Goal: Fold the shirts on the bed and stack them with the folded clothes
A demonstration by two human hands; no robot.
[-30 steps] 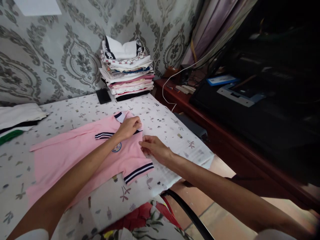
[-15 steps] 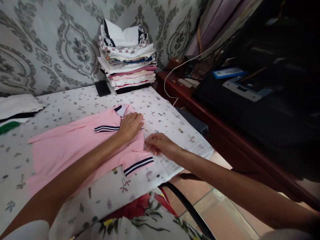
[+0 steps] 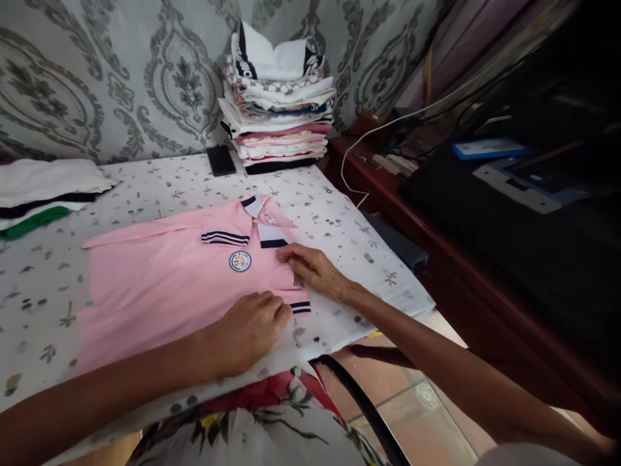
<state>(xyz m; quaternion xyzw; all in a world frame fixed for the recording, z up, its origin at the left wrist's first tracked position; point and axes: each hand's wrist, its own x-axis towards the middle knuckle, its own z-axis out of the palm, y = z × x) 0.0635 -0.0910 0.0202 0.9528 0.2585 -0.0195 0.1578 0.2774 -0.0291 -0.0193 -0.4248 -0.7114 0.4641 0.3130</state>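
Note:
A pink polo shirt (image 3: 165,265) lies on the bed sheet, its collar toward the right and a round badge showing on its chest. The far sleeve is folded in over the body of the shirt. My left hand (image 3: 257,327) is closed on the near sleeve, whose striped cuff pokes out past the knuckles; its fingertips are hidden. Just below the white and navy collar, my right hand (image 3: 315,268) pinches the shirt at the shoulder with bent fingers.
A tall stack of folded clothes (image 3: 281,123) stands by the wall beside a black phone (image 3: 220,160). More folded clothes (image 3: 43,188) lie at the left. A dark red wooden desk (image 3: 388,184) with a white cable (image 3: 344,162) runs along the right.
My left hand has moved from the collar down to the near sleeve, uncovering the badge. My right hand has shifted up toward the collar. The near sleeve is now drawn in. The view has turned left.

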